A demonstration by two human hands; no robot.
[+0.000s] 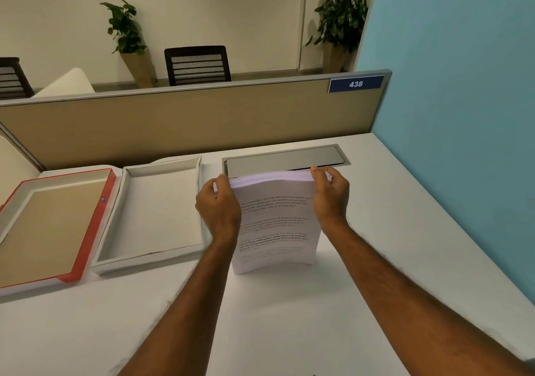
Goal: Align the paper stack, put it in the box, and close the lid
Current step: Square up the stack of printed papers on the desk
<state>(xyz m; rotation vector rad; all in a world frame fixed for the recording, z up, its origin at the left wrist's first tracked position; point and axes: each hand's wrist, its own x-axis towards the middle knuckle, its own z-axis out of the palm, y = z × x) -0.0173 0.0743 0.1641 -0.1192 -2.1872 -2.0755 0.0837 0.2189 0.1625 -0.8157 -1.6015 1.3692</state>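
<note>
A thick stack of printed white paper [275,225] stands upright on its lower edge on the white desk, text facing me. My left hand [218,207] grips its left side and my right hand [331,197] grips its right side, both near the top corners. The top edges of the sheets look slightly uneven. To the left lies the open white box [115,225], empty inside. Further left lies its lid [95,216] with a red rim, inner side up, empty too.
A grey metal cable flap [285,158] sits in the desk just behind the stack. A beige partition [173,124] bounds the desk at the back and a blue wall [463,86] at the right. White desk surface [275,317] lies in front of the stack.
</note>
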